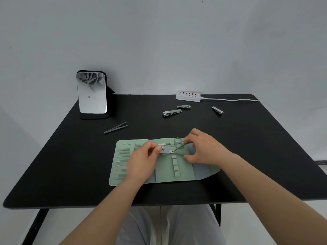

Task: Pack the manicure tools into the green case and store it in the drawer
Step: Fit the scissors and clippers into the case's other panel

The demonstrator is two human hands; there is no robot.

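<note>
The green case (182, 171) lies unfolded flat on the black table (247, 147), near its front edge. Several slim tools sit in loops on its left panel (122, 161), and small scissors (177, 140) rest at its top. My left hand (143, 160) pinches the grey snap strap (163, 149) in the case's middle. My right hand (205, 149) holds a thin nipper tool (177, 149) with its tip at that strap. Loose on the table lie green tweezers (115, 128) and three nail clippers (171, 113), (184, 106), (217, 110).
A standing mirror (92, 93) is at the table's back left. A white power strip (188, 96) with its cable sits at the back edge against the wall. My knees show under the front edge. No drawer is in view.
</note>
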